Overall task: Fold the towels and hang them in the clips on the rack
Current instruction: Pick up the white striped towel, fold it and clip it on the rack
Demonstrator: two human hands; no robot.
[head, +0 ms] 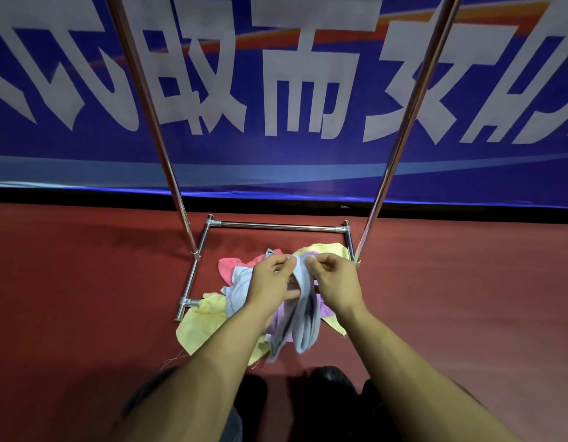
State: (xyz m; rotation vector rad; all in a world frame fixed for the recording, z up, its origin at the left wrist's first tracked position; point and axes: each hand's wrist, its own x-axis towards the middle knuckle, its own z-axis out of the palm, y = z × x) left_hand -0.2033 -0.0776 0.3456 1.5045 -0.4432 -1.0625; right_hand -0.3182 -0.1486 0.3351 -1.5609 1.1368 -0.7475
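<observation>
Towel (305, 309), pale blue, pinched up in mid-air over the pile of towels (209, 317) on the red floor (84, 282), between the rack (276, 225) base bars. Hanging down folded over itself, lower end dangling near the bottom of the pile.

Head view, only one here. Left hand (271, 282) with its grip pinching the top edge, thumb and forefinger pressed together on the cloth, other fingers curled loosely under. Right hand (335, 280) doing the same just beside it, grip closed on the same top edge. Hands nearly touching, both forearms stretched forward and down, wrists bent a bit inward.

Probably mid-fold. Best bet: line up the edges before closing the fold, keep the pinch right at the corners, shake out the bunched lower part so it hangs flat. No clips visible here, uprights running out of the top, so a lift up to them likely needed.
</observation>
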